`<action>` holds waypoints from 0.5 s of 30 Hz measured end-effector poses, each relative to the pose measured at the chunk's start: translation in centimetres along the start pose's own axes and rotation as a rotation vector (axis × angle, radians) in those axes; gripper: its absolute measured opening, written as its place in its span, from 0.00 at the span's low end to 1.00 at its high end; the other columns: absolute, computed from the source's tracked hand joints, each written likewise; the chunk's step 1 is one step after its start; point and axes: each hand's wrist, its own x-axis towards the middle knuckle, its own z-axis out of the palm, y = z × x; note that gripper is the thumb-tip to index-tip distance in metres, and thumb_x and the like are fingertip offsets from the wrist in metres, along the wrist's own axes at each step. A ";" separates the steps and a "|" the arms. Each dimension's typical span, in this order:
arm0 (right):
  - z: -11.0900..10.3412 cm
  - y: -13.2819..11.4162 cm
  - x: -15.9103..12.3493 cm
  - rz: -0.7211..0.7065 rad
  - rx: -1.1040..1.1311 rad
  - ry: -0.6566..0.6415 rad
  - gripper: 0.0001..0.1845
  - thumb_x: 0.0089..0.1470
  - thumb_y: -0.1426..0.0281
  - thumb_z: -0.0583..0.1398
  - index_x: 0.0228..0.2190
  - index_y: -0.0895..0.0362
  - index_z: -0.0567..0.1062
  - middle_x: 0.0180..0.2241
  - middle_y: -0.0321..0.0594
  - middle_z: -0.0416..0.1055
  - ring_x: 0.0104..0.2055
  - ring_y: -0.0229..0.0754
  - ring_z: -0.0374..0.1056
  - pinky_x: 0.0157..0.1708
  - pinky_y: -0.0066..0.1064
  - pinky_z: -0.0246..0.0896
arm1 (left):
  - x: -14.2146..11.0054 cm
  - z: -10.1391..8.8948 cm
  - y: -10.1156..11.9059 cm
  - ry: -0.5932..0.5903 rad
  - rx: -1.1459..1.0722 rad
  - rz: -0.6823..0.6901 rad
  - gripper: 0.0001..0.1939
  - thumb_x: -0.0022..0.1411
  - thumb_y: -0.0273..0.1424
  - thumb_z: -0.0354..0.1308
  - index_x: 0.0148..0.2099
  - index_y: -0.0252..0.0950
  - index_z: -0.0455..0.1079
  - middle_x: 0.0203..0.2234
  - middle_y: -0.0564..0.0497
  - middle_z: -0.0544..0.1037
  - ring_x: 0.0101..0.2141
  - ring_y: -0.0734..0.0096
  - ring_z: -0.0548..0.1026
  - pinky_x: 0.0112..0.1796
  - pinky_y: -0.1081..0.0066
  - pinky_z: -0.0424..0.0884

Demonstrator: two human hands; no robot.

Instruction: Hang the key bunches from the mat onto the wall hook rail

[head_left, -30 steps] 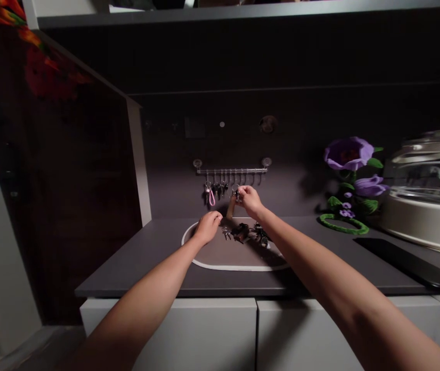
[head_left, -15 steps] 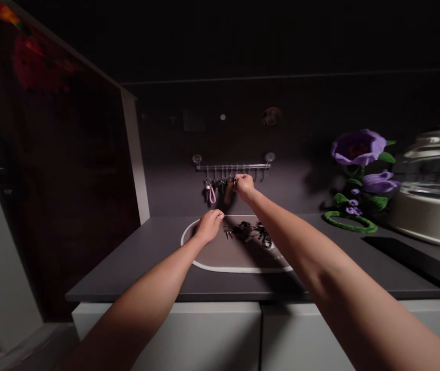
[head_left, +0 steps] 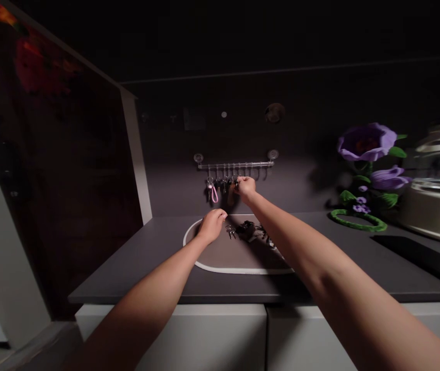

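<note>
A clear hook rail (head_left: pixel 235 165) is mounted on the wall, with several bunches of keys hanging from its left and middle hooks. The leftmost keys carry a pink strap (head_left: pixel 214 194). My right hand (head_left: pixel 246 188) is closed in a pinch on a bunch of keys (head_left: pixel 237 183) just under the rail; whether their ring sits on a hook I cannot tell. Over the left part of a rounded mat (head_left: pixel 223 257) my left hand (head_left: pixel 212 225) hovers, fingers curled together, their content hidden. Beside it on the mat lie a small key ring (head_left: pixel 230 232) and a dark bunch of keys (head_left: pixel 247 230).
On the right of the counter (head_left: pixel 134 263) stand purple artificial flowers (head_left: pixel 367 144) with a green ring base, a large cream and clear appliance (head_left: pixel 436 201), and a flat black object (head_left: pixel 417 257). A dark door (head_left: pixel 68 196) is at the left. White cabinet fronts (head_left: pixel 208 335) lie below.
The view has shifted slightly. My right hand stays at the rail with the keys, and my left hand keeps its place above the mat.
</note>
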 end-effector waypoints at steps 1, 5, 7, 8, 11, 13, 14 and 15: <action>0.0 0.1 0.0 -0.001 -0.011 0.003 0.06 0.50 0.74 0.52 0.23 0.59 0.65 0.17 0.31 0.61 0.18 0.30 0.59 0.23 0.24 0.63 | 0.0 0.0 0.0 -0.001 0.001 0.000 0.10 0.59 0.27 0.46 0.31 0.34 0.68 0.26 0.50 0.73 0.30 0.72 0.68 0.35 0.73 0.62; -0.3 0.4 0.1 -0.016 -0.078 0.005 0.04 0.51 0.73 0.52 0.27 0.58 0.66 0.20 0.32 0.62 0.21 0.29 0.59 0.23 0.22 0.62 | 0.0 0.0 -0.1 -0.007 0.010 -0.005 0.11 0.60 0.28 0.46 0.32 0.34 0.68 0.26 0.50 0.73 0.30 0.71 0.68 0.35 0.72 0.62; -0.5 0.5 0.1 -0.026 -0.096 0.002 0.04 0.51 0.73 0.51 0.27 0.58 0.65 0.22 0.33 0.62 0.21 0.30 0.59 0.23 0.21 0.62 | 0.0 0.0 -0.1 -0.008 0.015 -0.008 0.11 0.60 0.28 0.46 0.32 0.34 0.68 0.26 0.50 0.73 0.30 0.71 0.68 0.35 0.72 0.62; -0.5 0.5 0.1 -0.028 -0.094 -0.002 0.04 0.51 0.73 0.51 0.27 0.58 0.65 0.22 0.33 0.62 0.22 0.30 0.59 0.23 0.22 0.62 | 0.0 0.0 -0.1 -0.008 0.017 -0.010 0.11 0.60 0.28 0.46 0.31 0.34 0.68 0.26 0.50 0.73 0.31 0.71 0.68 0.35 0.72 0.62; -0.7 0.6 0.1 -0.021 -0.065 -0.022 0.02 0.50 0.74 0.52 0.27 0.57 0.64 0.23 0.33 0.62 0.23 0.30 0.60 0.23 0.23 0.63 | -0.1 -0.1 0.1 -0.012 0.019 -0.018 0.10 0.59 0.27 0.46 0.32 0.34 0.69 0.27 0.50 0.73 0.31 0.71 0.68 0.35 0.72 0.62; -0.9 0.6 0.1 -0.015 -0.043 -0.038 0.02 0.49 0.75 0.52 0.27 0.57 0.63 0.23 0.32 0.61 0.24 0.31 0.60 0.24 0.23 0.63 | -0.2 -0.1 0.2 -0.014 0.015 -0.023 0.10 0.59 0.27 0.46 0.32 0.34 0.68 0.27 0.50 0.73 0.30 0.71 0.68 0.35 0.72 0.62; -0.9 0.6 0.2 -0.013 -0.033 -0.048 0.02 0.48 0.75 0.53 0.27 0.57 0.63 0.23 0.32 0.61 0.24 0.31 0.60 0.24 0.23 0.62 | -0.2 -0.2 0.2 -0.016 0.014 -0.023 0.11 0.59 0.27 0.46 0.31 0.34 0.68 0.27 0.50 0.73 0.30 0.71 0.68 0.35 0.72 0.62; -1.0 0.7 0.2 -0.014 -0.025 -0.059 0.02 0.48 0.75 0.53 0.27 0.57 0.63 0.23 0.32 0.61 0.23 0.30 0.60 0.24 0.24 0.62 | -0.2 -0.2 0.3 -0.017 0.014 -0.023 0.11 0.59 0.27 0.45 0.31 0.34 0.69 0.26 0.50 0.73 0.30 0.71 0.68 0.35 0.72 0.62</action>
